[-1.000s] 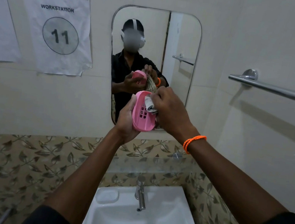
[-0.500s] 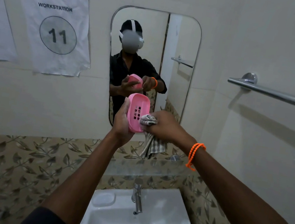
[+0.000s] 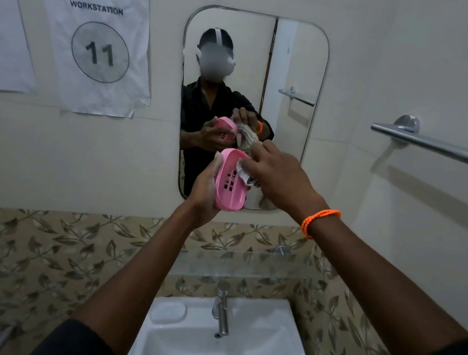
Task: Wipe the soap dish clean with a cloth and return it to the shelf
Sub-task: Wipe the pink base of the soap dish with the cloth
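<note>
My left hand (image 3: 205,191) holds a pink soap dish (image 3: 229,190) from its left side, tilted so its slotted inside faces me, in front of the mirror's lower part. My right hand (image 3: 277,177), with an orange band on the wrist, grips a bunched checked cloth (image 3: 244,173) and presses it into the dish's upper right part. Most of the cloth is hidden behind my right hand. The glass shelf (image 3: 243,264) runs along the wall below my hands, above the tap.
A mirror (image 3: 295,63) hangs straight ahead and reflects a person with the dish. A chrome towel bar (image 3: 447,151) sticks out on the right wall. Below are a white basin (image 3: 259,352) and its tap (image 3: 221,311). Paper signs (image 3: 94,39) hang on the left wall.
The dish has tilted so its lower end points down and right. My right hand moved up from the dish's right edge into its upper part with the cloth, which no longer hangs down.
</note>
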